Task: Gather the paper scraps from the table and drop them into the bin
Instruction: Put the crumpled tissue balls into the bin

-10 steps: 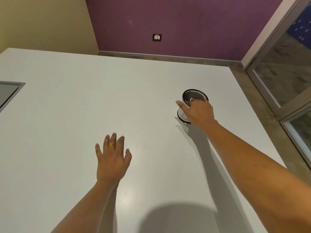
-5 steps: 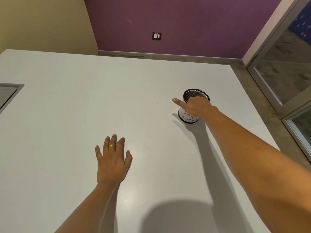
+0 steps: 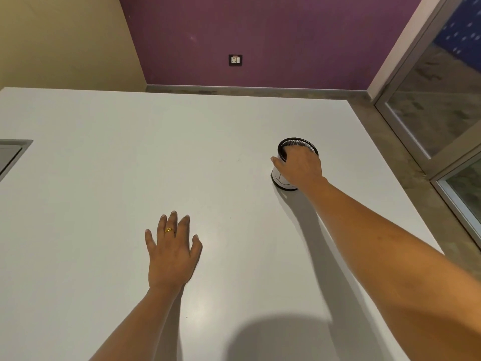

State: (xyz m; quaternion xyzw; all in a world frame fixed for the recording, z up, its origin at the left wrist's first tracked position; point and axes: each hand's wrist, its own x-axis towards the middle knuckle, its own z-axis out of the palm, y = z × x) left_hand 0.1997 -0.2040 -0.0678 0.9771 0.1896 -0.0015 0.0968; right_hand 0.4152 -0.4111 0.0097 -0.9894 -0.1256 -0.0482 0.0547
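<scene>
A small bin (image 3: pixel 280 179), black mesh with a white wrap round its wall, stands on the white table (image 3: pixel 104 178) at the right. My right hand (image 3: pixel 299 165) lies over its near rim. The fingers curl down into the opening and the thumb presses the outer left wall. What the fingers hold inside, if anything, is hidden. My left hand (image 3: pixel 171 254), with a gold ring, lies flat on the table with fingers spread, well left of and nearer than the bin. No paper scraps show on the tabletop.
A grey inset panel (image 3: pixel 10 155) is set into the table at its left edge. The table's right edge runs close behind the bin, with floor and a glass door (image 3: pixel 442 113) beyond. A purple wall with a socket (image 3: pixel 235 60) is behind.
My right hand has shifted farther over the bin; the pointing index finger has curled down into the opening with the others. My left hand stays flat in the same place.
</scene>
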